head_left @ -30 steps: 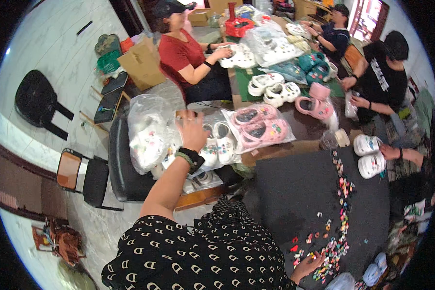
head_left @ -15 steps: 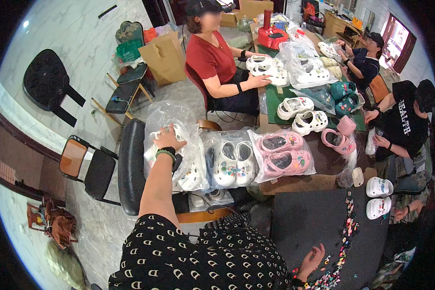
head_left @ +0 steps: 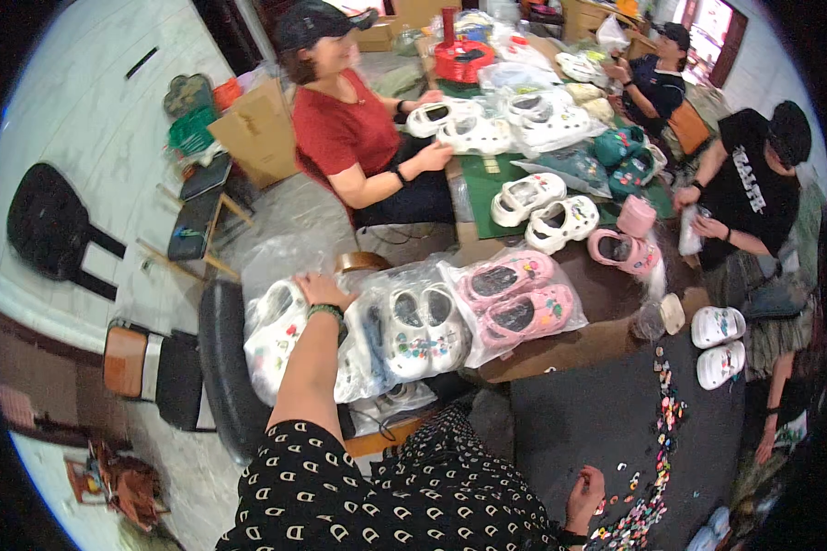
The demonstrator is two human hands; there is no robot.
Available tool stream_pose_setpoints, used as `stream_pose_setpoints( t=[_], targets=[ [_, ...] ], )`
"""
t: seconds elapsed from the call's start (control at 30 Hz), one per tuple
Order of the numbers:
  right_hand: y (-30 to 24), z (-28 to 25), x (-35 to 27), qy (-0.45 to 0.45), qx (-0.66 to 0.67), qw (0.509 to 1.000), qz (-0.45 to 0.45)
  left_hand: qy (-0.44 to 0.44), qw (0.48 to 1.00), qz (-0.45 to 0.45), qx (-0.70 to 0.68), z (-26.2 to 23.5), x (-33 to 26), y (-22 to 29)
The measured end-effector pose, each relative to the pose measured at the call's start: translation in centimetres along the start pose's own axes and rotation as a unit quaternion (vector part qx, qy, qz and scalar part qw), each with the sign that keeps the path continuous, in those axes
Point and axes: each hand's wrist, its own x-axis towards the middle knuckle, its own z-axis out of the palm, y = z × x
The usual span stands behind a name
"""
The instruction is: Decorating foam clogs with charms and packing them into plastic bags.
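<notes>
My left hand [head_left: 319, 291] reaches out over a large clear plastic bag [head_left: 280, 321] holding white clogs, and its fingers rest on the bag's top. A green band sits on that wrist. Beside it lie a bagged pair of white clogs [head_left: 420, 332] with small charms and a bagged pair of pink clogs [head_left: 515, 298]. My right hand [head_left: 584, 489] is low at the right, on a dark mat [head_left: 597, 422], touching a strip of small colourful charms [head_left: 657, 468]. Whether it holds one is hidden.
A person in a red shirt [head_left: 349, 129] sits across handling white clogs [head_left: 459, 129]. Two other people [head_left: 753, 193] work at the right. More clogs [head_left: 547, 207], a red basket [head_left: 464, 60], a black chair [head_left: 225, 367] and a cardboard box [head_left: 262, 129] surround me.
My view has swung left and down. My left hand moved from the bagged clogs on the table to the big bag at the left. The right hand stays at the charms.
</notes>
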Motion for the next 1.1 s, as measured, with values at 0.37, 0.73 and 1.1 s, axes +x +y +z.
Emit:
stream_pose_setpoints(
  t=[0.37, 0.73, 1.1],
  targets=[
    [-0.4, -1.3, -0.5, -0.067, -0.041, 0.997, 0.014, 0.010, 0.996, -0.012, 0.082, 12.8, 8.6, -0.7],
    [-1.2, -0.6, 0.9, -0.024, -0.007, 1.000, -0.007, 0.166, 0.983, 0.064, -0.050, 10.4, 4.8, -1.1],
    [0.4, -1.7, 1.2, -0.052, 0.052, 0.996, -0.042, 0.379, 0.888, 0.034, -0.257, 3.8, -14.0, -8.1]
  ],
)
